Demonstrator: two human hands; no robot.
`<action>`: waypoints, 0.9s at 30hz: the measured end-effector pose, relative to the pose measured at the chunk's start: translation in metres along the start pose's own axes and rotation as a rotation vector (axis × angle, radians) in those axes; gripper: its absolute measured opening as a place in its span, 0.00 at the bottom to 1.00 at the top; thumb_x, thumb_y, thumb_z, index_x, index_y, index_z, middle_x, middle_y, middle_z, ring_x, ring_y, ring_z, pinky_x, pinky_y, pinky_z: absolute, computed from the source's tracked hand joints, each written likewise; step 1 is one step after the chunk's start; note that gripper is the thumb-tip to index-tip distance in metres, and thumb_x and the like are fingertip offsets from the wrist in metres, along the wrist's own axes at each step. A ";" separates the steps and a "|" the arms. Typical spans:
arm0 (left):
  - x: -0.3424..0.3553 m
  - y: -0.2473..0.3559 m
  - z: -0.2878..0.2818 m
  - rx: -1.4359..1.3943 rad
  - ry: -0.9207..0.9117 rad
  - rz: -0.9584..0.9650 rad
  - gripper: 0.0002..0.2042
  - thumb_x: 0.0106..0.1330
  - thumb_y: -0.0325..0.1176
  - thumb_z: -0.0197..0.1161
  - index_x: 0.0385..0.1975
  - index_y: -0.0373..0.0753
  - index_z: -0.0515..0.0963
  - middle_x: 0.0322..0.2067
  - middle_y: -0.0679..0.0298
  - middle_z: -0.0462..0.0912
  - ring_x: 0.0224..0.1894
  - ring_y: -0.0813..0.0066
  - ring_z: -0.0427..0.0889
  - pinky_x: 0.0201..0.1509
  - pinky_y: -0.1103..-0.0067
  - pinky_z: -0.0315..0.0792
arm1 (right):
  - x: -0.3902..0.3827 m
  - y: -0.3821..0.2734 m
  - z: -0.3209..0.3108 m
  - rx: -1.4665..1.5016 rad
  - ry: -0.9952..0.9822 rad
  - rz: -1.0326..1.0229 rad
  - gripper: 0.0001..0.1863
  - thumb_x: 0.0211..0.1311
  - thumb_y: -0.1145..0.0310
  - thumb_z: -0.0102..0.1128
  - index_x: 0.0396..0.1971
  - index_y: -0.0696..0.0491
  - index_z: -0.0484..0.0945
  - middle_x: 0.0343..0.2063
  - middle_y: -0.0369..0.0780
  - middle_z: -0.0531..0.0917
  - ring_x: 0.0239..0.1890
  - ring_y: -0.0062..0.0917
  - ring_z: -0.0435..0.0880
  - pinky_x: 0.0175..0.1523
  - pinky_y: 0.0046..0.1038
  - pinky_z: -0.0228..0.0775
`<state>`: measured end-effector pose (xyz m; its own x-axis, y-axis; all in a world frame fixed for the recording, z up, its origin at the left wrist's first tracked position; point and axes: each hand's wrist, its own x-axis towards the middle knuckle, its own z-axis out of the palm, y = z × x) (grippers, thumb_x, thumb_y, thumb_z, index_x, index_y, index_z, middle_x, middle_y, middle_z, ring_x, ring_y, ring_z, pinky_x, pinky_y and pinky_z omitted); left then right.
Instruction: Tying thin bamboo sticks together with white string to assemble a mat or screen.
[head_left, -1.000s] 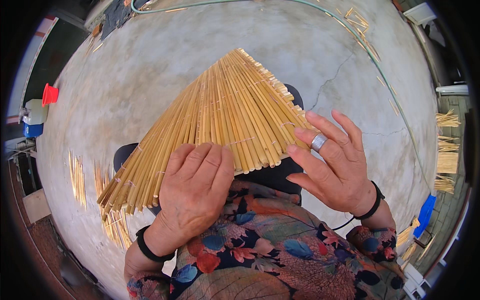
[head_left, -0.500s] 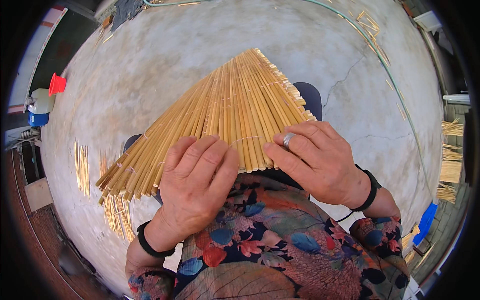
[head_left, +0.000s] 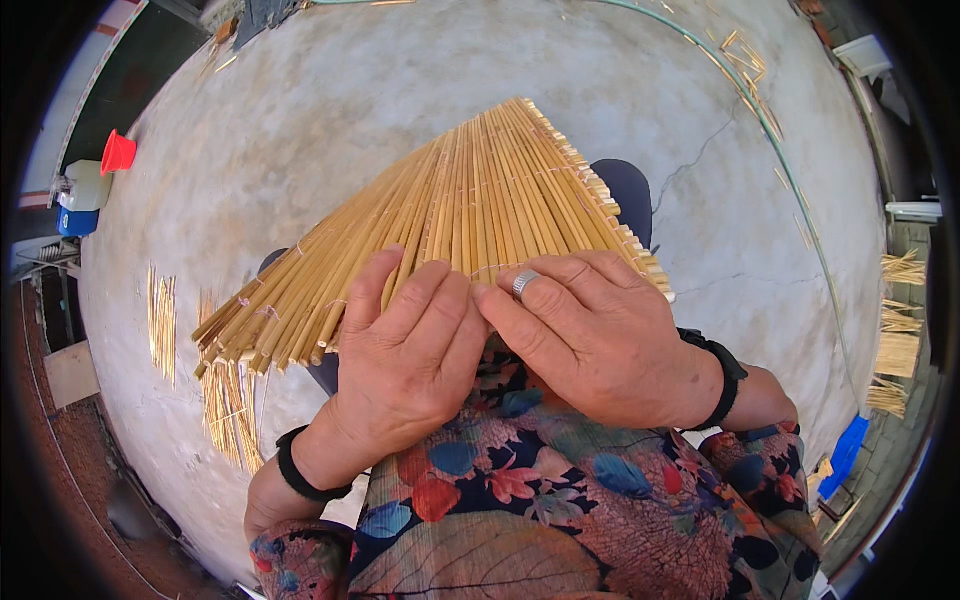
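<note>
Across my lap spreads a mat of straw-coloured reeds (head_left: 450,215), laid side by side and bound with thin pinkish thread. It narrows toward its far tip, and the cut ends run down its right side. My left hand (head_left: 408,345) is closed over the near edge, fingers on top of the reeds. Beside it my right hand (head_left: 605,340), with a silver ring, grips the same edge. The two index fingers nearly meet, and the thumbs are hidden. A thread line crosses the reeds just beyond the fingertips.
Loose reed bundles (head_left: 232,415) lie on the concrete floor (head_left: 330,90) at left. A green hose (head_left: 790,170) curves along the right, near scattered reed pieces (head_left: 742,62). A red bucket (head_left: 118,152) stands far left; more bundles (head_left: 898,310) lie far right.
My right hand has slid left along the near edge until it almost touches my left hand. More of the mat's right edge shows beyond it.
</note>
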<state>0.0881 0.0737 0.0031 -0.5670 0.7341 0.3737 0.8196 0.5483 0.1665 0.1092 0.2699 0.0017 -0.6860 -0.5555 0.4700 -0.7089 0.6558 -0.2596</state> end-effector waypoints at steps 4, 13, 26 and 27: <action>-0.009 0.009 -0.025 0.130 -0.038 -0.067 0.12 0.50 0.30 0.61 0.35 0.34 0.77 0.38 0.59 0.77 0.47 0.64 0.76 0.59 0.57 0.62 | -0.002 0.003 -0.002 0.059 -0.082 0.056 0.20 0.43 0.68 0.56 0.40 0.57 0.75 0.30 0.38 0.74 0.33 0.28 0.74 0.35 0.27 0.63; -0.031 0.005 -0.007 0.090 0.102 0.091 0.15 0.54 0.34 0.58 0.41 0.38 0.76 0.41 0.60 0.76 0.45 0.64 0.77 0.55 0.57 0.66 | -0.001 -0.001 -0.004 0.030 -0.117 0.028 0.19 0.44 0.70 0.56 0.40 0.57 0.75 0.33 0.38 0.76 0.36 0.29 0.75 0.37 0.28 0.64; -0.020 0.004 0.012 0.001 0.208 0.152 0.10 0.53 0.36 0.57 0.33 0.42 0.76 0.34 0.64 0.77 0.34 0.70 0.74 0.39 0.73 0.69 | -0.008 0.002 -0.005 0.041 -0.126 0.009 0.20 0.41 0.70 0.56 0.39 0.59 0.76 0.36 0.39 0.78 0.41 0.30 0.77 0.42 0.30 0.67; -0.019 0.004 0.012 0.004 0.204 0.148 0.10 0.52 0.36 0.57 0.33 0.43 0.76 0.34 0.64 0.77 0.34 0.70 0.74 0.39 0.73 0.68 | -0.007 0.004 -0.006 0.055 -0.140 0.008 0.20 0.40 0.70 0.56 0.39 0.59 0.76 0.35 0.39 0.77 0.41 0.30 0.77 0.43 0.30 0.67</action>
<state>0.1008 0.0666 -0.0138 -0.4118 0.7109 0.5701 0.8920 0.4424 0.0926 0.1122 0.2794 0.0023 -0.7050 -0.6188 0.3464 -0.7087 0.6335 -0.3106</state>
